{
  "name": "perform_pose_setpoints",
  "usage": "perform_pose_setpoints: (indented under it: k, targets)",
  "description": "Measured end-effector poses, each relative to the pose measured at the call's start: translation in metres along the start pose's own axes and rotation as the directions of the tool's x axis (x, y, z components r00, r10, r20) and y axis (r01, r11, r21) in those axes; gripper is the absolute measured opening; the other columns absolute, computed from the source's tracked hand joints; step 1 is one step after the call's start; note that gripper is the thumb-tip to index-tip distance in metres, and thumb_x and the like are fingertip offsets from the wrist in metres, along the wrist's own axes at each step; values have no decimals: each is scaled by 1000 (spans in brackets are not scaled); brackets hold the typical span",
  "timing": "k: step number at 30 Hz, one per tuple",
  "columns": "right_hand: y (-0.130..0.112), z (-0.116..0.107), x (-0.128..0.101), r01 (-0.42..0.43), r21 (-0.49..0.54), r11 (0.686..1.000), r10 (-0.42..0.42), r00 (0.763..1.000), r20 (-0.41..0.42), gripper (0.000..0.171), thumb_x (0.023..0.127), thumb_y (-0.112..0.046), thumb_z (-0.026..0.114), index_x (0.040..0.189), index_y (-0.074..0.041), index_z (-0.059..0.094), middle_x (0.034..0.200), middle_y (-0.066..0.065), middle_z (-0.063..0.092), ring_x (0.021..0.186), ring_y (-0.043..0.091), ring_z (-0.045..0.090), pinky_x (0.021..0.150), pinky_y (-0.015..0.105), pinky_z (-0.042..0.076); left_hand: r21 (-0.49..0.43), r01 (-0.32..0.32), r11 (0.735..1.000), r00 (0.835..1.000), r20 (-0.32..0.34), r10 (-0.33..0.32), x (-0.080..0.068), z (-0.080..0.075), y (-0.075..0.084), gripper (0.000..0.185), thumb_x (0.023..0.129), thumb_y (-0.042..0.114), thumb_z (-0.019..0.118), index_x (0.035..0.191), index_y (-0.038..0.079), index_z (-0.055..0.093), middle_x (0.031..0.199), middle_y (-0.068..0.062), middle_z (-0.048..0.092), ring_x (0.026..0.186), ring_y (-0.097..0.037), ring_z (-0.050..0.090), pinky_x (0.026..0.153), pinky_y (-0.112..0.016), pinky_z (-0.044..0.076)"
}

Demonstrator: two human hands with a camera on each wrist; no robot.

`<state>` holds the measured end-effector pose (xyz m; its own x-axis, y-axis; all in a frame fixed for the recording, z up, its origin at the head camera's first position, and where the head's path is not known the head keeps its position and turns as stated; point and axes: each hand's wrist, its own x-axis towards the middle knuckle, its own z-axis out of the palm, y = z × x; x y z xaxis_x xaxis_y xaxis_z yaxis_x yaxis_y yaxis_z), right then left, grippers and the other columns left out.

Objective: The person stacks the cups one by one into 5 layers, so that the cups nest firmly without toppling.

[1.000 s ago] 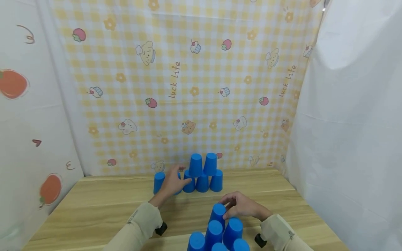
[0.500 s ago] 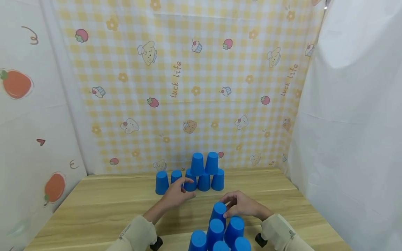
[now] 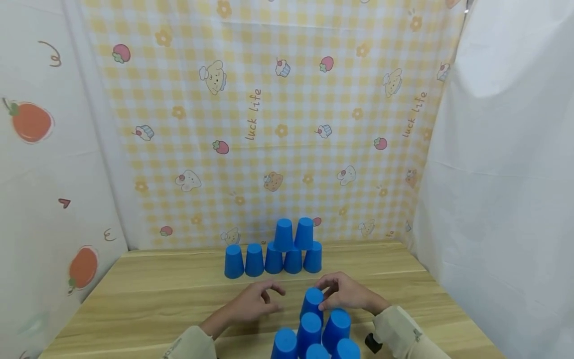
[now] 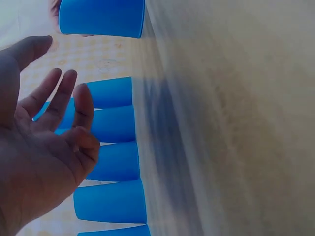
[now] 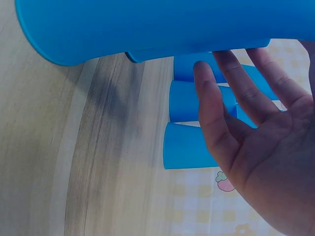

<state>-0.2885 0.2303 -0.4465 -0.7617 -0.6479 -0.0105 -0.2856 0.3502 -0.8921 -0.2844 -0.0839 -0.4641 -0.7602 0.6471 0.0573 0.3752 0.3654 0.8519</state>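
Note:
My left hand [image 3: 255, 301] is held over the middle of the table with fingers loosely bent and nothing between them. Just right of it, my right hand [image 3: 343, 293] grips the far cup [image 3: 312, 301] of the near group, thumb on its near side and fingers behind. That blue cup is upside down; in the left wrist view the same cup [image 4: 101, 17] shows at the top edge. Nearer stand several more inverted blue cups [image 3: 309, 329], partly cut off by the frame. At the back, a row of inverted cups [image 3: 254, 260] carries two cups [image 3: 283, 234] on its right part.
The wooden table [image 3: 161, 294] reaches back to a yellow checked curtain [image 3: 197, 159]. White cloths hang on both sides, the right cloth [image 3: 489, 199] plain and the left cloth [image 3: 40, 199] printed with fruit.
My left hand has drawn back from the rear row toward the near group, uncovering the row's left cups. My right hand has stayed on the same cup.

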Motion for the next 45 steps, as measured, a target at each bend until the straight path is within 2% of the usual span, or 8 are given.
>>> perform_pose_setpoints:
  k: [4,10,13,17,25,36,42,45]
  targets:
    - [1,1,0,-17,-6,1000,17,1000,-14,31,87,-14,76,116,-7,69,108,7,72,94,26,68,81,36,56,-59,-65,996,990,122,72,-4,2,-3,29,99,24,61,124,10,63,118,-5,66,98,-18,60,79,-27,50]
    - [0,2,4,-20,-38,999,19,999,-38,33,88,-18,76,119,-7,68,110,6,72,97,24,68,84,36,56,-192,-109,975,927,334,170,-9,2,-11,36,102,23,56,132,3,58,120,0,66,102,-12,61,87,-26,49]
    - [-4,2,6,-18,-46,999,15,999,-49,35,89,-20,76,120,-6,67,112,7,71,98,24,68,85,37,56,-247,-102,964,896,399,197,-10,2,-12,46,101,31,58,136,2,54,123,2,65,99,-9,61,89,-28,49]
    - [-9,0,8,-3,-42,999,0,998,-65,33,90,-17,75,120,-5,66,113,10,71,99,26,68,85,39,56,-260,-119,958,875,428,225,-11,5,-11,61,95,48,63,138,6,55,125,7,65,94,-4,60,86,-27,50]
    - [-18,-2,9,-21,-48,999,14,992,-122,32,90,-18,74,118,-6,66,116,13,69,98,28,69,75,41,57,-283,-110,953,854,463,237,-14,7,-9,61,91,43,71,138,9,56,117,7,65,89,-3,58,84,-25,50]
    - [-40,-8,23,-12,-159,987,-22,976,-215,34,89,-27,76,117,-9,67,113,9,69,92,23,69,66,44,56,-262,-132,956,830,497,251,-10,5,-12,56,89,42,73,133,9,60,107,14,63,88,-3,56,83,-23,49]
    - [-48,-6,30,-29,-185,982,-16,971,-239,37,87,-30,78,116,-8,67,114,11,69,91,23,69,66,44,57,-244,-133,961,839,488,240,-11,3,-12,52,89,39,74,131,10,62,106,13,63,89,-3,56,84,-24,50]
    - [-52,-4,34,-48,-186,981,-1,967,-253,42,87,-32,78,118,-7,66,117,12,68,94,24,68,65,39,58,-209,-133,969,856,468,219,-13,0,-12,49,90,37,74,130,13,63,108,11,64,91,-3,57,84,-25,50]
